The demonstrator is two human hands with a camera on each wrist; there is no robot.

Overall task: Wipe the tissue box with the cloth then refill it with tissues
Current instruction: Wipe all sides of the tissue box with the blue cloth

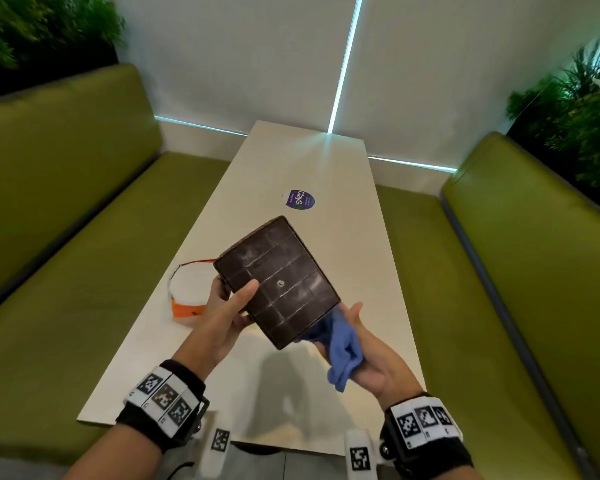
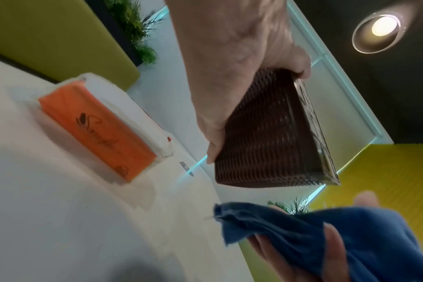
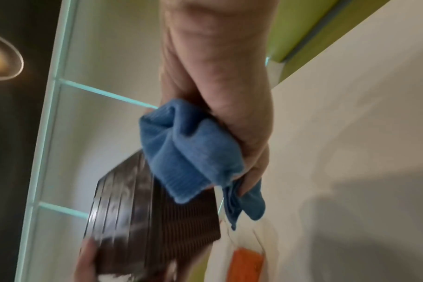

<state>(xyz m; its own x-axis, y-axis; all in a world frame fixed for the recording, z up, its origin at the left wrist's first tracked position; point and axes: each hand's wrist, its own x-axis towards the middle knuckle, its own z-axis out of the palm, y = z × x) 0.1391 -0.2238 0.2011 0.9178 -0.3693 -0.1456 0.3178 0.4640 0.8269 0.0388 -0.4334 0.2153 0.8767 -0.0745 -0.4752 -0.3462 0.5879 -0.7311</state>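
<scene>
Left grip [image 1: 224, 317] clasping tissue box [image 1: 278, 282] aloft, right grip [image 1: 357, 355] bunching cloth [image 1: 340, 351] beneath its corner

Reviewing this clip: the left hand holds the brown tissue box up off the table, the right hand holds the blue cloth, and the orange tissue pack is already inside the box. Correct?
Not quite. The orange tissue pack lies on the table, outside the tissue box, as the head view shows. The rest holds: the left hand grips the raised box and the right hand holds the blue cloth.

Round ceiling lamp [image 2: 377, 30] glares; wrist views blurred, edges bent
</scene>
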